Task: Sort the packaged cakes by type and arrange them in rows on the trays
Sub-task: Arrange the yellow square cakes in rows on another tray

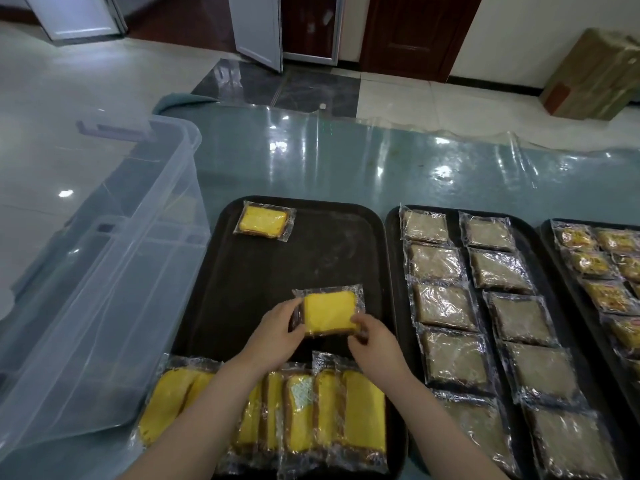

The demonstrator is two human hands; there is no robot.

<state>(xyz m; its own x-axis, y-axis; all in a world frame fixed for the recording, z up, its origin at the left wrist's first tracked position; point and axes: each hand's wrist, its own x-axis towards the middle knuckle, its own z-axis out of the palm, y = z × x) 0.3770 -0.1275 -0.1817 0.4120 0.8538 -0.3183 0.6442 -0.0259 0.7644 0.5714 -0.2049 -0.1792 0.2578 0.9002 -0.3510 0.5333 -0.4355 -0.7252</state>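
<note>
Both hands hold one wrapped yellow cake (329, 311) just above the middle of the left black tray (339, 251). My left hand (277, 329) grips its left edge and my right hand (372, 337) pinches its lower right corner. Another yellow cake (264, 221) lies flat at the tray's far left corner. A loose pile of several yellow cakes (301, 407) sits at the tray's near edge, partly under my forearms. The middle tray (393, 258) carries two rows of brown cakes (446, 306). A third tray (554, 244) at the right edge holds orange-topped cakes (588, 265).
A big clear plastic bin (104, 271) stands against the left tray's left side. The trays rest on a teal table under a glossy plastic sheet (346, 157). Beyond are a tiled floor, doors and a wrapped cardboard box (595, 74).
</note>
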